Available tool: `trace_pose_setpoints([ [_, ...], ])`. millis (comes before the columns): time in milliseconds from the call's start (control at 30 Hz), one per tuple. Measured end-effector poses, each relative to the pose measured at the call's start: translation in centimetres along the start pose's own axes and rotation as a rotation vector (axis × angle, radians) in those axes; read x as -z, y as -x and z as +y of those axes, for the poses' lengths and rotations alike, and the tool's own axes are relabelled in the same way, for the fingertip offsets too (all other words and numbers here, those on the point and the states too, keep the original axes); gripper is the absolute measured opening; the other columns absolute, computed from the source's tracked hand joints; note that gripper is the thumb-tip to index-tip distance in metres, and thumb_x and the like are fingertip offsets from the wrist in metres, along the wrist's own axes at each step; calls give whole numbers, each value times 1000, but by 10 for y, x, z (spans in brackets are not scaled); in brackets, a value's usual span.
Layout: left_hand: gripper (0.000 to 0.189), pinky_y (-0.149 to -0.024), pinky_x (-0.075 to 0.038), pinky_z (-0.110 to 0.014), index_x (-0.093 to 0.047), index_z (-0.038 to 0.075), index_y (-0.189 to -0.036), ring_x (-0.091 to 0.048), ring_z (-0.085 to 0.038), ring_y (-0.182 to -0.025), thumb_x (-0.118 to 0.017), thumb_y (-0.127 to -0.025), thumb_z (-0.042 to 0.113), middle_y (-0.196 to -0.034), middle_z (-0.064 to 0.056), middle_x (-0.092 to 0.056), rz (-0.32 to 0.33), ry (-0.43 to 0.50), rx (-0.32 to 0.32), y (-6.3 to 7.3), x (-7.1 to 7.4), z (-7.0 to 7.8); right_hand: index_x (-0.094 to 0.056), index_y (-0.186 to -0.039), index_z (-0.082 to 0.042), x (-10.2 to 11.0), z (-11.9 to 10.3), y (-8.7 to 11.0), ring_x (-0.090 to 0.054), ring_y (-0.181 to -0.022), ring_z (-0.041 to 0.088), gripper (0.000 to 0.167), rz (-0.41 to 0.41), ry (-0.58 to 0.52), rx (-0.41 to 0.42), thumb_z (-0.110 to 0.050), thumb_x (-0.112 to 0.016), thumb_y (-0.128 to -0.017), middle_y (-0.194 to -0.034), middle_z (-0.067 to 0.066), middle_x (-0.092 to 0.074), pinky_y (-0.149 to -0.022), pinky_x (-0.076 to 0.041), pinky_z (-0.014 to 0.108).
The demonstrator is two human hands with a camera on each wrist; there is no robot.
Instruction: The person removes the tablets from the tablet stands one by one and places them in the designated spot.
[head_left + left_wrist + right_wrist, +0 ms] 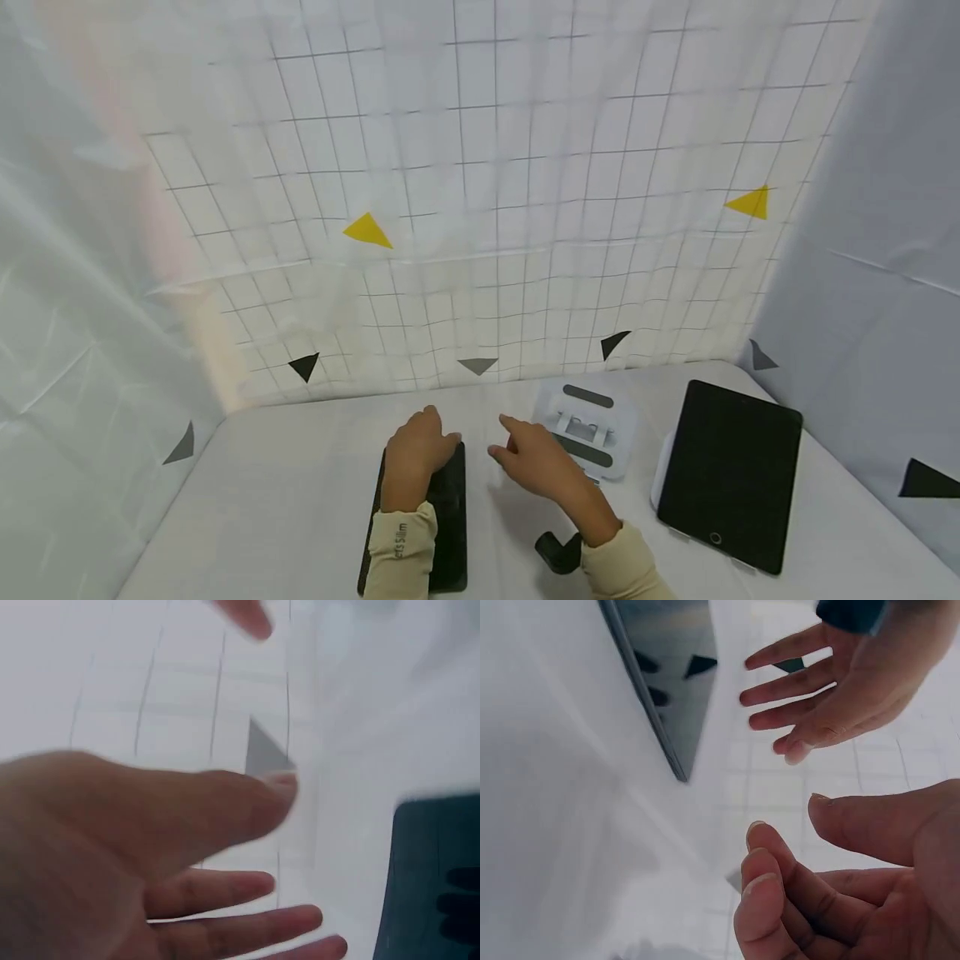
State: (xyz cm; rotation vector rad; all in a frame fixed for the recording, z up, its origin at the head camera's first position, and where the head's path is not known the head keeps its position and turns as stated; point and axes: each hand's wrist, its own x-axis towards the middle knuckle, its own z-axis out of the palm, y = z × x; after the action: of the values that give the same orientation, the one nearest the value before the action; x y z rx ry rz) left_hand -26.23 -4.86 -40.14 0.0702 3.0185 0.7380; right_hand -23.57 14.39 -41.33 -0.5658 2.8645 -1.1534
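A black tablet [450,542] lies flat on the white table in the head view. Over its far end hovers my left hand [417,450]; in the left wrist view its fingers are extended and hold nothing. My right hand [538,458] is held above the table, between that tablet and a white stand plate [624,421] with grey pads. In the right wrist view, the right fingers [765,900] are loosely bent, the thumb stands apart, and nothing is between them. The left hand [840,697] shows beyond, with a gap between the two hands.
A second tablet [731,475] with a dark screen and a round home button leans on a white stand [663,467] at the right. A small black device [558,552] is beside the right cuff. Behind the table hangs a white gridded sheet [480,208] with triangular markers.
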Motion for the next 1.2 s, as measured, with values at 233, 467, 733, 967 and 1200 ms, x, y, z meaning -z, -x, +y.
trace_pose_setpoints([
  [233,54,-89,-54,-55,-57,-10,-135,-66,-40,-108,-73,-100,27,-122,-25,-65,11,127,-142,1,-10,22,-53,-145,12,27,4,4,-53,-59,15,53,93,-14,-67,-12,-71,-101,-71,0,-59,-55,-45,34],
  [467,52,-89,-54,-55,-58,-7,-138,-68,-38,-107,-72,-101,27,-125,-22,-67,30,169,-201,3,-16,37,-51,-147,10,51,12,9,-56,-67,16,54,127,2,-117,-16,-68,-103,-80,2,-62,-60,-48,35],
  [733,49,-83,-56,-51,-60,-4,-135,-69,-33,-99,-74,-100,28,-118,-18,-69,21,127,-267,7,-27,57,-51,-146,10,74,21,16,-64,-69,19,51,118,-22,-144,-16,-65,-105,-86,8,-67,-63,-53,37],
  [967,48,-82,-57,-50,-61,-2,-135,-70,-31,-99,-73,-100,29,-121,-16,-69,1,110,-308,10,-31,67,-57,-141,6,86,26,18,-65,-77,21,44,117,-4,-157,-19,-64,-106,-87,5,-68,-68,-53,39],
  [1200,46,-83,-57,-49,-63,1,-134,-70,-28,-98,-73,-100,30,-122,-14,-70,-22,102,-324,12,-32,72,-57,-141,5,94,30,21,-67,-83,22,44,114,-17,-163,-23,-62,-107,-95,8,-71,-70,-55,41],
])
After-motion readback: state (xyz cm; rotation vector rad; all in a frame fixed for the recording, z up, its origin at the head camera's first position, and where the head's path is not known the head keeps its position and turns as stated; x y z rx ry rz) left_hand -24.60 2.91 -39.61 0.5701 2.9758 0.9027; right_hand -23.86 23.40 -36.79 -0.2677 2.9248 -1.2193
